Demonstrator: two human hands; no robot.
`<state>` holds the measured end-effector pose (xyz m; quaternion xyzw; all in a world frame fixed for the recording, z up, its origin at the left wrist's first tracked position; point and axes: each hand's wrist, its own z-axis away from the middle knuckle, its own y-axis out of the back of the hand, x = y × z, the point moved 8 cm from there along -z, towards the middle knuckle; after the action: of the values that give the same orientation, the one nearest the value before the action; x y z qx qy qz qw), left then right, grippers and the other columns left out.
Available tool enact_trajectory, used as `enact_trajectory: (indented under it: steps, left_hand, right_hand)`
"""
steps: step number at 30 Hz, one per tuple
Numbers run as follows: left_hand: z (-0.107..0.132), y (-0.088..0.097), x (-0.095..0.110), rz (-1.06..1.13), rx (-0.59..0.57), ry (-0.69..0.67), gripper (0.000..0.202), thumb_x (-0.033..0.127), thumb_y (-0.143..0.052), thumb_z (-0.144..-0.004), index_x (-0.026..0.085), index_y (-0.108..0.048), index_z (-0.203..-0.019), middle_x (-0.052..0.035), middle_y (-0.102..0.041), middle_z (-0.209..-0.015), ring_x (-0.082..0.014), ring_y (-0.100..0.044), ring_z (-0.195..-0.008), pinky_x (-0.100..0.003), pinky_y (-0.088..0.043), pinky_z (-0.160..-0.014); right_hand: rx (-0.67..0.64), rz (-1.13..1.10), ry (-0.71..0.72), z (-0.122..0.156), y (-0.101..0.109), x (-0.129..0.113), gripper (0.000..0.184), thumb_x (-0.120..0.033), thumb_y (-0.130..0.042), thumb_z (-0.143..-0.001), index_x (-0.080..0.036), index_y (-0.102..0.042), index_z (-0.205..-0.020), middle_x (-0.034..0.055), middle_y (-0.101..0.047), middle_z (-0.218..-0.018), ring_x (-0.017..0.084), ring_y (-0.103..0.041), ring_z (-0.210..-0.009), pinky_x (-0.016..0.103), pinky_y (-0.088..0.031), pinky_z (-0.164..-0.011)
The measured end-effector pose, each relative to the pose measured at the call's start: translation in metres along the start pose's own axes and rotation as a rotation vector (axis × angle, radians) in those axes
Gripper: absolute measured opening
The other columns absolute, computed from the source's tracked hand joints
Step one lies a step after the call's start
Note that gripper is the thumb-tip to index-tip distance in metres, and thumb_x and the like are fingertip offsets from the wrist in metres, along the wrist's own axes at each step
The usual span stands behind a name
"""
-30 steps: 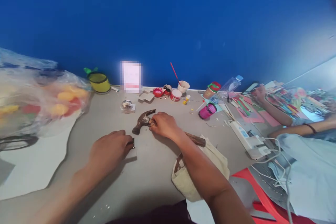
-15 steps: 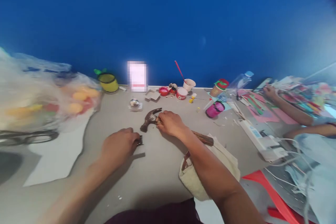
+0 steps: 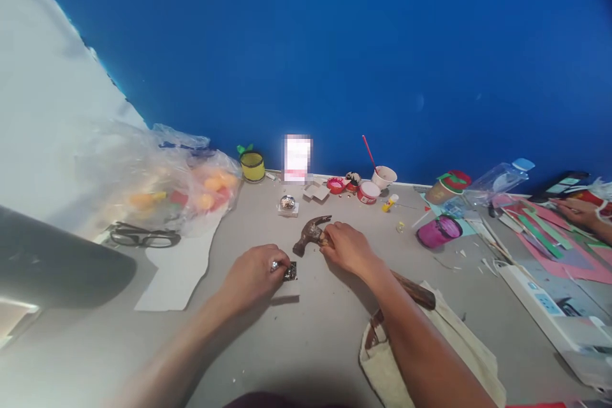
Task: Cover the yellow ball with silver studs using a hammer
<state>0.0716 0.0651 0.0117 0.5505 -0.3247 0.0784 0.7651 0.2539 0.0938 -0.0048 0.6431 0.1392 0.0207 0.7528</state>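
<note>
My right hand (image 3: 347, 247) is closed around the hammer (image 3: 312, 233) just behind its worn claw head. The head rests on or just above the table, and the wooden handle passes under my forearm to the lower right. In the fingertips of my left hand (image 3: 261, 271) is a small shiny silver piece (image 3: 275, 266), mostly covered by the fingers. Touching or right beside those fingers is a small dark speckled square (image 3: 290, 271), with a pale flap in front of it. Farther back, a silver ball (image 3: 287, 203) sits on a white card.
Paint pots (image 3: 368, 192), a paper cup (image 3: 384, 176) and a folded card box (image 3: 316, 192) line the wall. Glasses (image 3: 145, 239) and a plastic bag (image 3: 191, 185) lie left. A cloth bag (image 3: 430, 344) lies beneath my right forearm. A power strip (image 3: 549, 306) and another person's hand (image 3: 576, 211) are right.
The view has swung left, so everything sits farther right. The silver piece in my left fingers and the speckled square show more clearly. My right hand keeps its grip on the hammer.
</note>
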Motion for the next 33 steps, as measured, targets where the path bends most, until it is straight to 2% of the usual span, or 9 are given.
enact_trajectory:
  steps: [8, 15, 18, 20, 22, 25, 27, 30, 33]
  left_hand:
    - [0.002, 0.000, -0.005, 0.009, -0.004, 0.026, 0.024, 0.012, -0.049, -0.076, 0.022, -0.070, -0.077, -0.0030, -0.075, -0.085, -0.0188, -0.063, -0.076, -0.028, -0.038, -0.069]
    - [0.002, 0.000, -0.006, 0.060, -0.005, 0.062, 0.021, 0.014, -0.050, -0.076, 0.021, -0.070, -0.075, -0.0033, -0.074, -0.087, -0.0185, -0.063, -0.079, -0.027, -0.039, -0.071]
    - [0.002, 0.004, -0.007, 0.141, 0.035, 0.064, 0.024, 0.016, -0.049, -0.077, 0.021, -0.073, -0.077, -0.0039, -0.074, -0.089, -0.0191, -0.064, -0.082, -0.028, -0.042, -0.075]
    - [0.003, 0.010, -0.009, 0.235, 0.096, 0.068, 0.024, 0.018, -0.049, -0.078, 0.020, -0.073, -0.079, -0.0038, -0.075, -0.090, -0.0194, -0.065, -0.084, -0.028, -0.043, -0.078]
    - [0.005, 0.016, -0.011, 0.333, 0.151, 0.087, 0.023, 0.020, -0.050, -0.077, 0.020, -0.073, -0.079, -0.0033, -0.075, -0.087, -0.0195, -0.065, -0.082, -0.027, -0.044, -0.078]
    - [0.006, 0.018, -0.012, 0.462, 0.175, 0.133, 0.019, 0.025, -0.052, -0.075, 0.018, -0.070, -0.075, -0.0012, -0.069, -0.074, -0.0181, -0.060, -0.071, -0.027, -0.043, -0.068]
    - [0.006, 0.016, -0.011, 0.553, 0.176, 0.146, 0.017, 0.028, -0.055, -0.073, 0.018, -0.068, -0.074, 0.0006, -0.064, -0.068, -0.0165, -0.055, -0.066, -0.026, -0.041, -0.063]
    - [0.006, 0.011, -0.010, 0.665, 0.165, 0.156, 0.015, 0.030, -0.057, -0.070, 0.017, -0.065, -0.071, 0.0019, -0.060, -0.064, -0.0147, -0.050, -0.064, -0.025, -0.038, -0.061]
    - [0.005, 0.006, -0.011, 0.751, 0.131, 0.191, 0.015, 0.029, -0.057, -0.066, 0.016, -0.065, -0.068, 0.0025, -0.056, -0.061, -0.0133, -0.046, -0.062, -0.025, -0.035, -0.060]
  right_hand:
    - [-0.009, 0.003, 0.010, -0.001, -0.004, 0.000, 0.013, -0.027, -0.061, -0.090, -0.018, -0.062, -0.099, 0.0104, -0.068, -0.106, 0.025, -0.062, -0.099, 0.031, -0.037, -0.072]
    - [-0.014, -0.027, -0.015, 0.001, -0.001, -0.001, 0.012, -0.024, -0.063, -0.089, -0.018, -0.064, -0.099, 0.0107, -0.068, -0.107, 0.026, -0.062, -0.099, 0.031, -0.037, -0.072]
    - [-0.004, -0.043, -0.012, 0.000, -0.003, 0.000, 0.012, -0.024, -0.064, -0.089, -0.018, -0.065, -0.099, 0.0114, -0.067, -0.105, 0.027, -0.062, -0.098, 0.033, -0.040, -0.074]
    - [0.055, -0.072, 0.006, 0.000, 0.000, -0.004, 0.015, -0.025, -0.067, -0.088, -0.017, -0.065, -0.101, 0.0125, -0.067, -0.107, 0.029, -0.061, -0.100, 0.034, -0.042, -0.077]
    - [0.185, -0.167, 0.068, 0.004, 0.010, -0.015, 0.018, -0.024, -0.068, -0.087, -0.018, -0.066, -0.104, 0.0127, -0.067, -0.110, 0.029, -0.060, -0.104, 0.036, -0.044, -0.083]
    - [0.358, -0.481, 0.229, 0.017, 0.027, -0.040, 0.009, -0.021, -0.065, -0.090, -0.020, -0.068, -0.099, 0.0076, -0.070, -0.104, 0.023, -0.061, -0.101, 0.033, -0.045, -0.089]
    - [0.326, -0.717, 0.269, 0.024, 0.026, -0.054, 0.004, -0.020, -0.067, -0.088, -0.021, -0.070, -0.090, 0.0024, -0.070, -0.088, 0.018, -0.063, -0.086, 0.028, -0.046, -0.080]
    - [0.237, -0.948, 0.208, 0.027, 0.014, -0.065, 0.006, -0.015, -0.070, -0.081, -0.020, -0.071, -0.079, -0.0007, -0.069, -0.076, 0.014, -0.062, -0.072, 0.024, -0.046, -0.071]
    - [0.187, -1.077, 0.112, 0.025, 0.003, -0.064, 0.005, -0.015, -0.071, -0.076, -0.019, -0.071, -0.074, -0.0010, -0.069, -0.071, 0.014, -0.062, -0.067, 0.022, -0.045, -0.064]
